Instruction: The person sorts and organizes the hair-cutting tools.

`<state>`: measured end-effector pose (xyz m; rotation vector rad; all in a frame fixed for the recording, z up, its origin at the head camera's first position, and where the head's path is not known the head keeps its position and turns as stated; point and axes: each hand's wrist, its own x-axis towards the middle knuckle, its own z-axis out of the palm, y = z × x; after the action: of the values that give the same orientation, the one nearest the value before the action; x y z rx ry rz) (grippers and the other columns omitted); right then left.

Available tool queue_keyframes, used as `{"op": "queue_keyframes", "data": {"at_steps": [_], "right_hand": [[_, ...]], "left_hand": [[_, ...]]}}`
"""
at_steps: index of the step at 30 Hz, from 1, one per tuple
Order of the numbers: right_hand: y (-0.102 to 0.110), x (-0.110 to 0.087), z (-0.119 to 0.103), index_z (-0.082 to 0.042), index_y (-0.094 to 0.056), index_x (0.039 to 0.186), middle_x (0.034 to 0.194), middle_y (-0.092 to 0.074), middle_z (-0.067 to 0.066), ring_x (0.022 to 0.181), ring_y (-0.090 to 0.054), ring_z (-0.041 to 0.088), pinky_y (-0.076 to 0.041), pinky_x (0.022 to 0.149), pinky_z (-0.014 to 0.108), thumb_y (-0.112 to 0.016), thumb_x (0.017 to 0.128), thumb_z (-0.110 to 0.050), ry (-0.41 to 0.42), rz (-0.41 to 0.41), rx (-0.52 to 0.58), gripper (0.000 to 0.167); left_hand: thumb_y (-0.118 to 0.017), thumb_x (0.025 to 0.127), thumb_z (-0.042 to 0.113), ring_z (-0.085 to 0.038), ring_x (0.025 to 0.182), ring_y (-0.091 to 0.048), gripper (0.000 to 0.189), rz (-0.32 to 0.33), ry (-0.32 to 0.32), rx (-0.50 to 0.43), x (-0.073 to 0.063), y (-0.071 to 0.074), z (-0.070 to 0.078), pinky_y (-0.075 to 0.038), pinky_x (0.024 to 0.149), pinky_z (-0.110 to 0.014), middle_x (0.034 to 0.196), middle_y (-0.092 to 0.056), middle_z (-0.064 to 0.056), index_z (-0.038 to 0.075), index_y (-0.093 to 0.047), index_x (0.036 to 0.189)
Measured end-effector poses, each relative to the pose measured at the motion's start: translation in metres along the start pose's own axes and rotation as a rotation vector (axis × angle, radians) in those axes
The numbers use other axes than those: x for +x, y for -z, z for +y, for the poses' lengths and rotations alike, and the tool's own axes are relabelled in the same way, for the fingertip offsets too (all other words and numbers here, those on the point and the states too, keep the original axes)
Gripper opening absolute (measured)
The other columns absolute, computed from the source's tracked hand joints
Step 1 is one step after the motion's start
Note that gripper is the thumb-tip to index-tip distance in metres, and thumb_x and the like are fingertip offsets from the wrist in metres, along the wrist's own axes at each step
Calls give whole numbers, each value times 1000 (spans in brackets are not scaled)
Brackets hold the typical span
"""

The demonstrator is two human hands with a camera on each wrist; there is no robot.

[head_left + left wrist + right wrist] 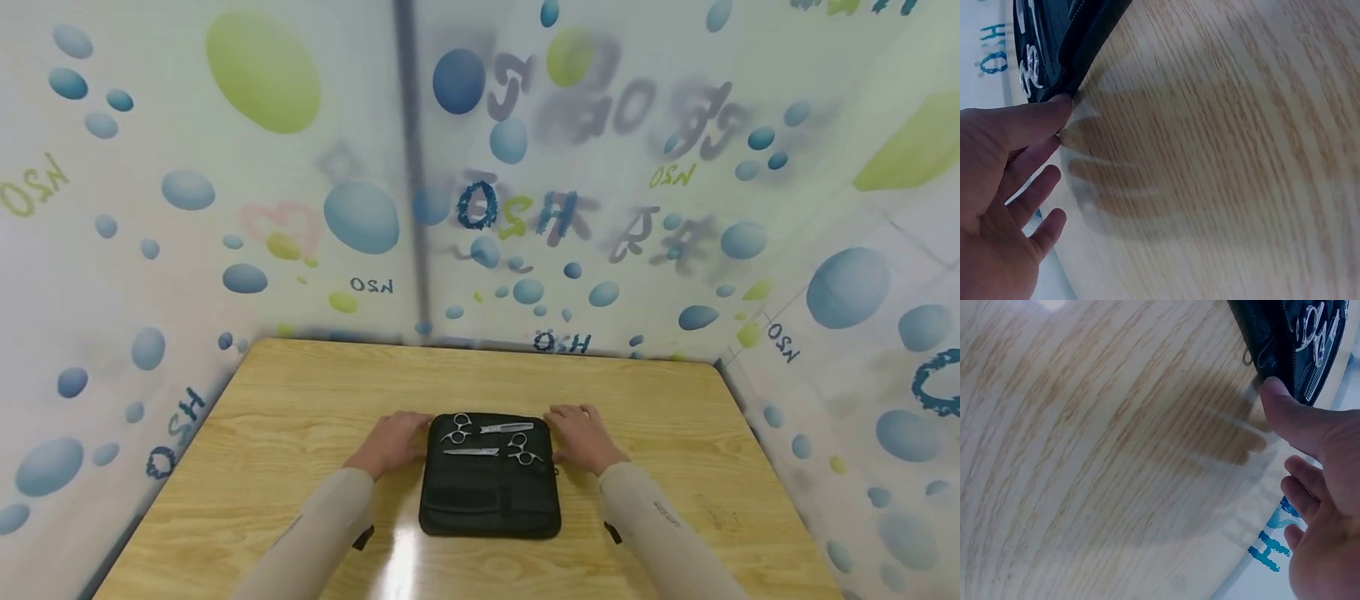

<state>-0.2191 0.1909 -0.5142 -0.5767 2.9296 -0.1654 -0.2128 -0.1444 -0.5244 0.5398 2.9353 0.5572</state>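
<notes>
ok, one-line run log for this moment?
black case: on table | left hand: touches case's far-left corner | right hand: touches far-right corner | two scissors: on case, pointing opposite ways

Two hands, two sleeves, one case, two pairs of scissors, one table

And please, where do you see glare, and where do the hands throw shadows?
Head view: glare streak on the table, beside the black case's near left corner; left wrist view: left hand's fingers shadow the wood; right wrist view: similar shadow by the right hand, bright spot at top edge.
</notes>
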Motion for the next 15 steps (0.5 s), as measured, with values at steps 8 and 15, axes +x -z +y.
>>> {"op": "queue_keyframes", "data": {"at_steps": [8, 15], "right_hand": [[-3, 6, -1, -7, -58, 132, 135, -58, 10, 130, -48, 30, -27, 114, 53, -86, 74, -26, -24, -14, 1, 67], [-4, 15, -2, -10, -61, 130, 130, -59, 8, 126, -50, 29, -27, 114, 52, -89, 69, -24, -20, -21, -46, 68]], "left_hand": [[-80, 78, 15, -35, 120, -57, 54, -63, 27, 3, 9, 0, 2, -42, 102, -57, 125, -64, -14, 6, -61, 128], [-79, 77, 14, -38, 120, -54, 59, -113, 55, 28, 16, 1, 7, -41, 103, -57, 126, -61, -17, 4, -58, 132]]}}
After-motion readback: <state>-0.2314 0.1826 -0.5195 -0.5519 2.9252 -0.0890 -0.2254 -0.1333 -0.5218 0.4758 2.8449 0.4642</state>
